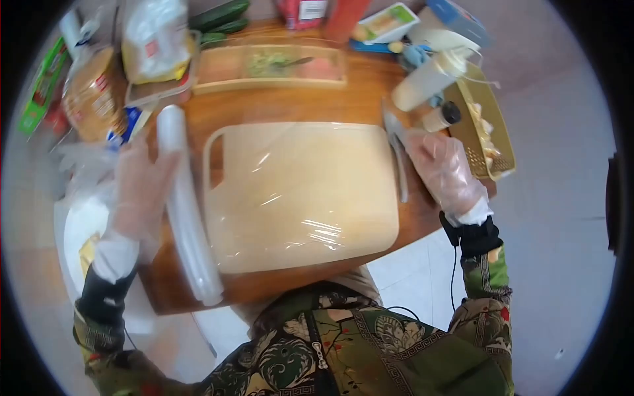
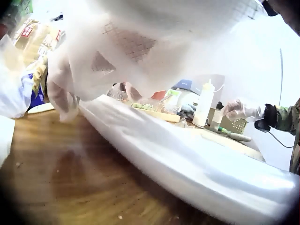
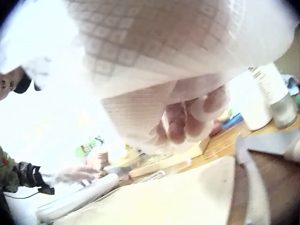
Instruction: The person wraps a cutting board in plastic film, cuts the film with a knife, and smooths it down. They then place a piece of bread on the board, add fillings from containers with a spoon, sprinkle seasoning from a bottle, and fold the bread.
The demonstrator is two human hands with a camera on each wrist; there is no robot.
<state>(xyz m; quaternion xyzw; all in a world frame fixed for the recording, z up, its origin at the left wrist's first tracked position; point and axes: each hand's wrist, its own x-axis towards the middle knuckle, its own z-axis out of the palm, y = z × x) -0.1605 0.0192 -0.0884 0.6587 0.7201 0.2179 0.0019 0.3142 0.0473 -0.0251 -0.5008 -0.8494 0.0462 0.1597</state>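
Note:
A pale cutting board (image 1: pixel 304 191), covered by shiny clear film, lies mid-table. Along its left side runs a long roll of clear film (image 1: pixel 188 218); the roll (image 2: pixel 187 164) crosses the left wrist view. My gloved left hand (image 1: pixel 142 191) is spread beside the roll, thumb near it; contact cannot be told. Over the table's right side, my gloved right hand (image 1: pixel 450 173) has loosely bent fingers and holds nothing visible. It is close to a knife (image 1: pixel 394 129) and a light-handled tool (image 1: pixel 401 171). The right wrist view shows its fingertips (image 3: pixel 194 122) above the board (image 3: pixel 187 192).
Behind the board stands a divided tray (image 1: pixel 264 84) with chopped food. Bagged bread (image 1: pixel 96 92) and cucumbers (image 1: pixel 221 16) are at the back left. At the right are a squeeze bottle (image 1: pixel 429 79), a dark-capped jar (image 1: pixel 441 117) and a yellow basket (image 1: pixel 503 142).

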